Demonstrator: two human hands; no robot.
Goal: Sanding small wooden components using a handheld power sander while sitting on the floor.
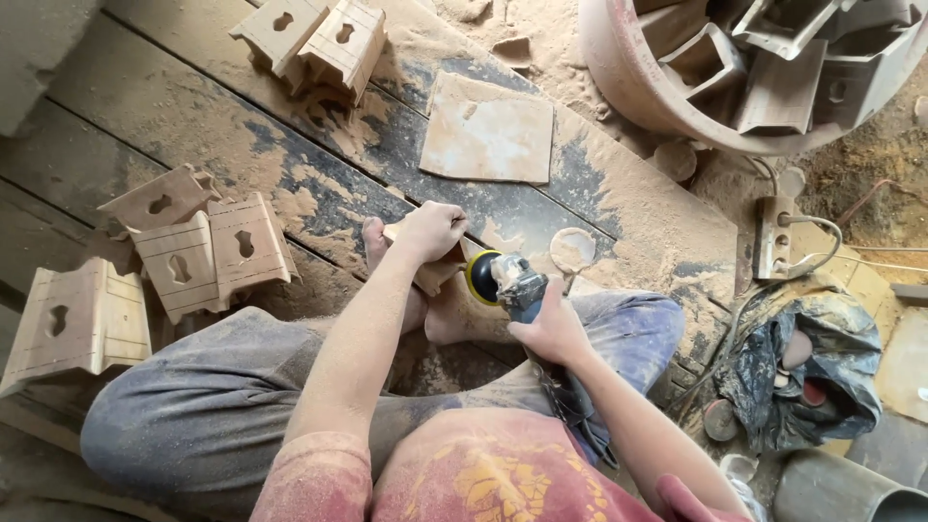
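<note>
I sit cross-legged on dusty floorboards. My left hand (428,232) grips a small wooden piece (432,275), holding it against my bare feet. My right hand (553,331) holds a handheld power sander (507,282) with a yellow-rimmed disc, pressed close to the right side of the wooden piece. Most of the piece is hidden under my left hand.
Carved wooden blocks with keyhole cut-outs lie at left (184,251) and top (314,41). A square sanding sheet (488,130) lies ahead. A large pink tub (628,68) of wooden parts stands top right. A power strip (775,237) and dark bag (807,372) sit right.
</note>
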